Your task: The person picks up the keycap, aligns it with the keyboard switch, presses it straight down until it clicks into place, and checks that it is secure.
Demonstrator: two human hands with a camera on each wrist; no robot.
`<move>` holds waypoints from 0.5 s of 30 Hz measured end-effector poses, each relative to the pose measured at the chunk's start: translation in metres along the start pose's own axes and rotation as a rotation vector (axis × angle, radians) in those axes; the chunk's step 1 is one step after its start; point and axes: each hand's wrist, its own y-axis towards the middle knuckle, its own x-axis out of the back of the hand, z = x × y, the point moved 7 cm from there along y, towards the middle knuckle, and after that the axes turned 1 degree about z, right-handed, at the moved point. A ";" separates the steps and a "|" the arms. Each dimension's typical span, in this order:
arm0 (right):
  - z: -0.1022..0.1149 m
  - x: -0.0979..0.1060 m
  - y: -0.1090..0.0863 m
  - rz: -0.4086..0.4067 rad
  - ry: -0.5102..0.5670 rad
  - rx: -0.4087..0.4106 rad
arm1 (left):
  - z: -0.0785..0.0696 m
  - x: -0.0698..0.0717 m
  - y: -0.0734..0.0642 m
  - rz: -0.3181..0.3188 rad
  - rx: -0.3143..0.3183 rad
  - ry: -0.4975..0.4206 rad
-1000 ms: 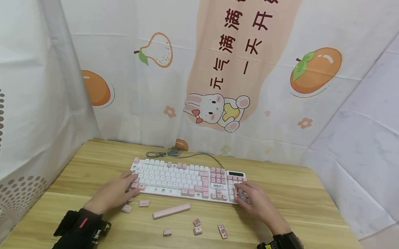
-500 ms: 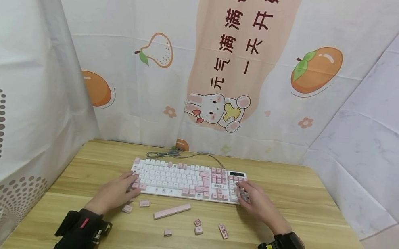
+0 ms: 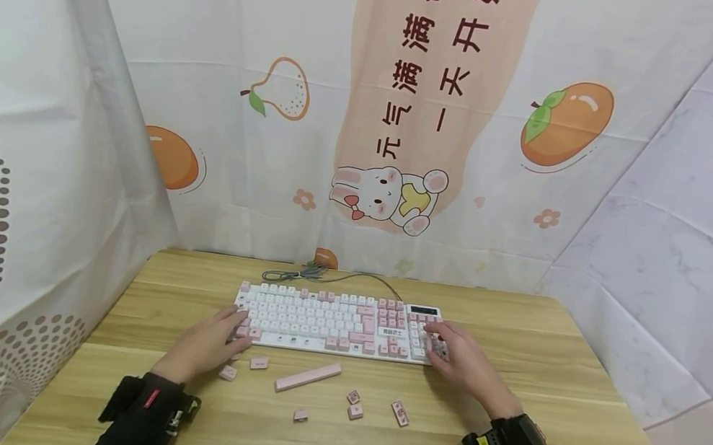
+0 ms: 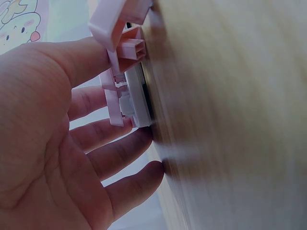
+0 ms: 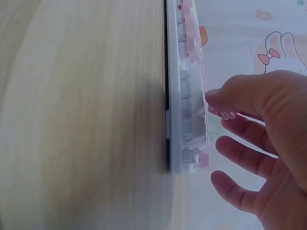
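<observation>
A white-and-pink keyboard (image 3: 307, 322) lies across the table. My left hand (image 3: 203, 343) holds its left end, the thumb at the front corner and the fingers along the side. In the left wrist view, pink keycaps (image 4: 115, 108) sit by the thumb; the lower fingertips reach the tabletop. My right hand (image 3: 462, 360) is over the number pad at the right end. Its thumb and index finger pinch a small pink keycap (image 5: 223, 114), mostly hidden by the fingers, close over the keys; the other fingers are loosely bent.
In front of the keyboard lie a long pink spacebar (image 3: 307, 378) and several loose pink keycaps, among them a wide keycap (image 3: 400, 413) and a small keycap (image 3: 301, 415). A coiled grey cable (image 3: 299, 274) lies behind. A printed curtain (image 3: 258, 169) rises at the table's back.
My right hand has shifted slightly to the right over the number pad. The left hand stays at the keyboard's left end, and the loose keycaps lie as before.
</observation>
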 end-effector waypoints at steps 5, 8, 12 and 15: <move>-0.001 -0.001 0.000 0.014 -0.010 -0.020 | 0.001 0.001 0.000 -0.005 -0.005 -0.003; -0.001 -0.003 -0.001 0.027 -0.015 -0.020 | 0.001 -0.001 0.000 -0.002 -0.006 -0.001; -0.001 -0.002 -0.002 0.015 -0.013 -0.001 | 0.001 -0.001 0.000 -0.007 -0.016 -0.002; -0.001 -0.001 -0.001 0.009 0.008 -0.011 | 0.000 0.000 0.000 -0.016 -0.025 -0.004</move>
